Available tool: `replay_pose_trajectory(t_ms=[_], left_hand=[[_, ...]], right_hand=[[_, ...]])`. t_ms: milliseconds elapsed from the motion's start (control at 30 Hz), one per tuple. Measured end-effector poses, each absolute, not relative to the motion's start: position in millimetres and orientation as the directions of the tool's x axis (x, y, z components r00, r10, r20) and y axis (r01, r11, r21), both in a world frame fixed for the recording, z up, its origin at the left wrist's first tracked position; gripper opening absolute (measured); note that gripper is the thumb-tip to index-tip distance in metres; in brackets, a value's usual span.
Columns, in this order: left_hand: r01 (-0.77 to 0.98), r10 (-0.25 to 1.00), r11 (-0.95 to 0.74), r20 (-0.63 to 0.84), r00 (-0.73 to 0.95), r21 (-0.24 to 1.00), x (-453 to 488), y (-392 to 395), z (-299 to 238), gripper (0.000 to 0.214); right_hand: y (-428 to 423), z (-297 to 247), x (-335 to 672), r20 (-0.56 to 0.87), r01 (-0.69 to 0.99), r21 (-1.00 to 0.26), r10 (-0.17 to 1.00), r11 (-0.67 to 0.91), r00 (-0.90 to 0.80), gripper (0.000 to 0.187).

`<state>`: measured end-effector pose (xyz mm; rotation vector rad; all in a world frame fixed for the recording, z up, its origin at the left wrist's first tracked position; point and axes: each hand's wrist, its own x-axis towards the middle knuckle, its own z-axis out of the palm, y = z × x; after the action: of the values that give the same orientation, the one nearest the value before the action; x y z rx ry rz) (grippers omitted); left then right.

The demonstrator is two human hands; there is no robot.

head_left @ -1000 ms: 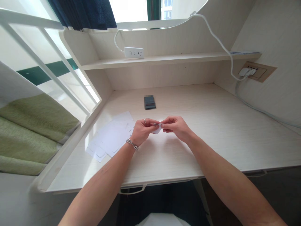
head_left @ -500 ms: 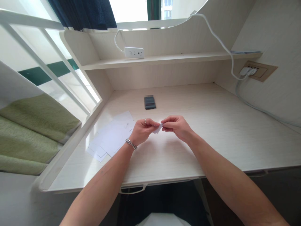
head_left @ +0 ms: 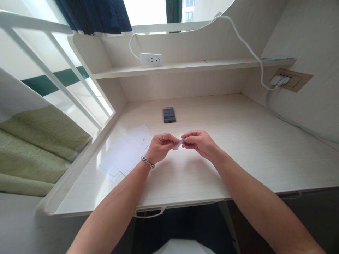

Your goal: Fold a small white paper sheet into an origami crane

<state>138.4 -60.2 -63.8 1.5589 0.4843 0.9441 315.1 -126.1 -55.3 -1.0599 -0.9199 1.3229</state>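
Note:
Between my hands, above the middle of the desk, is a small piece of white paper [head_left: 179, 144], apparently folded. My left hand [head_left: 162, 145], with a ring and a chain bracelet, pinches its left side between thumb and fingers. From the other side, my right hand [head_left: 199, 143] grips the upper right end with thumb and forefinger. Several white paper sheets [head_left: 127, 150] lie overlapped on the desk, left of my left hand. Part of the paper piece is hidden by my fingers.
A dark, pixelated flat object [head_left: 169, 115] lies on the desk [head_left: 265, 141] beyond my hands. On the shelf [head_left: 185, 67] stands a white power strip [head_left: 151, 59]. A white cable [head_left: 246, 44] runs down to the wall socket [head_left: 293, 80] at right. A white railing [head_left: 53, 70] borders the left side.
The paper piece has tilted slightly between my fingers and now looks narrower. Both hands have stayed almost in place.

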Motion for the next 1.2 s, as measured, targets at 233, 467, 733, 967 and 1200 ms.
replay_pose_trajectory(t_ms=[233,467,733,967,1200], left_hand=[[-0.15,0.752,-0.251,0.29,0.591,0.956,138,-61,-63,0.017],[-0.083,0.74,-0.283,0.273,0.615,0.955,137,-63,-66,0.014],[-0.049,0.752,-0.232,0.211,0.624,0.971,138,-61,-65,0.016],[-0.072,0.734,-0.094,0.118,0.668,0.993,139,-61,-61,0.016],[-0.162,0.757,0.133,0.005,0.653,0.978,140,-62,-55,0.031]], right_hand=[[-128,-53,317,-0.083,-0.301,-0.951,0.997,-0.075,0.013,0.018],[-128,-56,315,-0.065,-0.13,-0.99,0.998,-0.063,0.012,0.023],[-126,-60,317,-0.048,-0.105,-0.993,0.999,-0.047,0.008,0.027],[-126,-59,316,-0.03,-0.093,-0.995,0.998,-0.025,0.056,0.024],[-124,-61,315,0.01,-0.067,-0.998,0.994,0.017,0.113,0.022]])
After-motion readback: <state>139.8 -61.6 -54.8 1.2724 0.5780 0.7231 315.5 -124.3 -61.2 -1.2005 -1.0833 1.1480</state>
